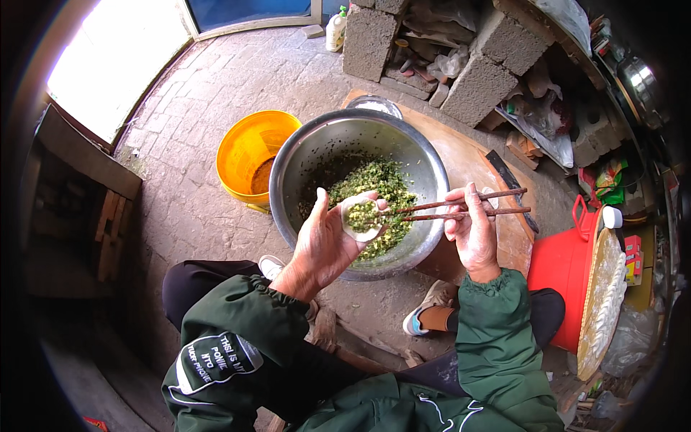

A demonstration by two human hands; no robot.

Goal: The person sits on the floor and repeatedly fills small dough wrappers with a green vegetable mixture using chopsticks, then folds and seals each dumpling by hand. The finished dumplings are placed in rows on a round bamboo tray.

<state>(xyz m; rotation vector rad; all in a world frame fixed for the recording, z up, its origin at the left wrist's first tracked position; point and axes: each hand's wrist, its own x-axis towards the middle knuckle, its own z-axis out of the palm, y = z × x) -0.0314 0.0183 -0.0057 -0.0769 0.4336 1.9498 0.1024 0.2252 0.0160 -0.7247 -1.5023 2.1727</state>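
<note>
On the palm of my left hand lies a round dough wrapper with chopped green and yellow filling on it. My right hand grips a pair of brown chopsticks, whose tips reach the filling on the wrapper. Below both hands stands a large steel bowl holding more chopped green filling. The bowl partly covers a floured wooden board. A small metal dish with white powder is behind the bowl's far rim.
A yellow bucket stands left of the bowl. A dark flat blade-like tool lies on the board. At right, a red tub stands beside a round tray bearing a row of dumplings. Concrete blocks border the far side.
</note>
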